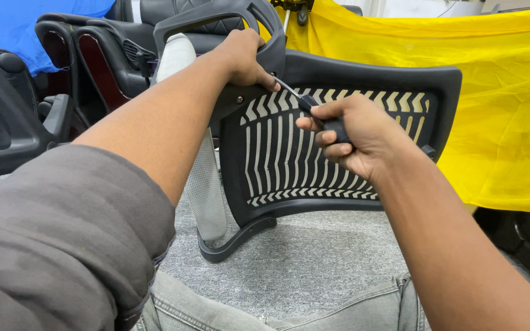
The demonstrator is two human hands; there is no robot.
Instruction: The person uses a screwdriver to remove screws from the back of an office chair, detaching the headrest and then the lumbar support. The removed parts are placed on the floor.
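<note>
A black plastic chair back (363, 76) with curved slats stands tilted on the grey carpet in front of me. My left hand (245, 56) grips the black curved frame bar (210, 13) at its upper left. My right hand (352, 133) is closed around the dark handle of a screwdriver (314, 109). The screwdriver's metal shaft points up and left toward the spot just under my left hand. A grey mesh panel (207, 184) hangs on the left side of the chair part.
Yellow cloth (504, 104) drapes behind and to the right. Black padded chairs (102, 49) and a blue cloth (19, 24) stand at the back left. Another dark chair part (1, 122) is at the far left. My jeans-clad legs (289, 306) are at the bottom.
</note>
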